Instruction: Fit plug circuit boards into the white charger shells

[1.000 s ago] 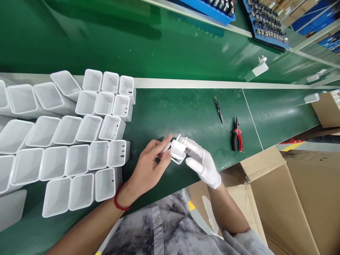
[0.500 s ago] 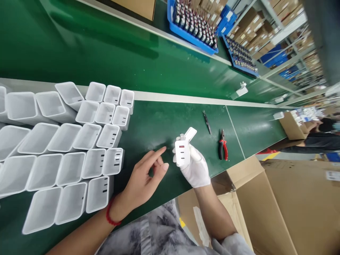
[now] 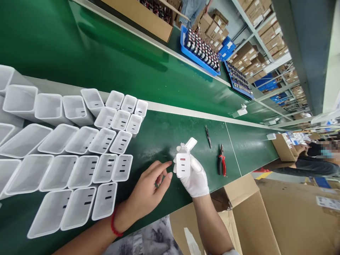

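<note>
My right hand (image 3: 196, 179), in a white glove, grips a white charger (image 3: 183, 170) upright over the green bench. One red port and two dark narrow slots show on its near face. Above the charger a white flat piece (image 3: 190, 143) sticks up at a slant; how it is attached is hidden. My bare left hand (image 3: 152, 182), a red bracelet at its wrist, is just left of the charger. Its thumb and forefinger point toward it, parted and holding nothing. Rows of white open-ended charger casings (image 3: 82, 171) stand to the left, several with port slots.
Tweezers (image 3: 207, 136) and red-and-black pliers (image 3: 221, 161) lie right of my hands. Beyond the bench's rear rail are blue trays (image 3: 199, 56) of small parts and a white plug piece (image 3: 242, 110). Cardboard boxes (image 3: 249, 198) stand at the near right edge. A person (image 3: 316, 161) sits far right.
The view has shifted, so the casings appear further right and the bench lower. My left hand is a little closer to the charger, which my right hand still holds.
</note>
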Demonstrator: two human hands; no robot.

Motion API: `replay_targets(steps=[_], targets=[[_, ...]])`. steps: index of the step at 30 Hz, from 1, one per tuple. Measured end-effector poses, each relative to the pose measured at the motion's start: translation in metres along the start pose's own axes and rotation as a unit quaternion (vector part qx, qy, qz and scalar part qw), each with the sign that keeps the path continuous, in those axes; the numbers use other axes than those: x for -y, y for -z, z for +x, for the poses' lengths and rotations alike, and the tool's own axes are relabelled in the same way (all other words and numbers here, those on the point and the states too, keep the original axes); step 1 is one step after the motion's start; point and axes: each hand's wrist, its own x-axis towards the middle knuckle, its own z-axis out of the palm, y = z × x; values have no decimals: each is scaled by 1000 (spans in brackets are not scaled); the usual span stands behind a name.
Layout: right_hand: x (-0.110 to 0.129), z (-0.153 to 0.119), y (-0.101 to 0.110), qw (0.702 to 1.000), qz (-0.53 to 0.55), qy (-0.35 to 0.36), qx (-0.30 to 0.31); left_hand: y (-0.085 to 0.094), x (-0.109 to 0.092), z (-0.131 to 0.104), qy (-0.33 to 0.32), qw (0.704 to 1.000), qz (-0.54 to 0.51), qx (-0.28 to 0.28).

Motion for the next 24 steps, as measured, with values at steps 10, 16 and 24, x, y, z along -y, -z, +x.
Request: replay_targets(steps=[10,16,24], targets=[[51,97,5,868,-422,252,-71,-11,2,-3,-17,995,94,28],[95,202,-21,710,-584,379,-105,-20,12,-5,-54,982,180,32],[93,279,-54,681,-628,338,-165,-47,61,17,-103,962,246,60]])
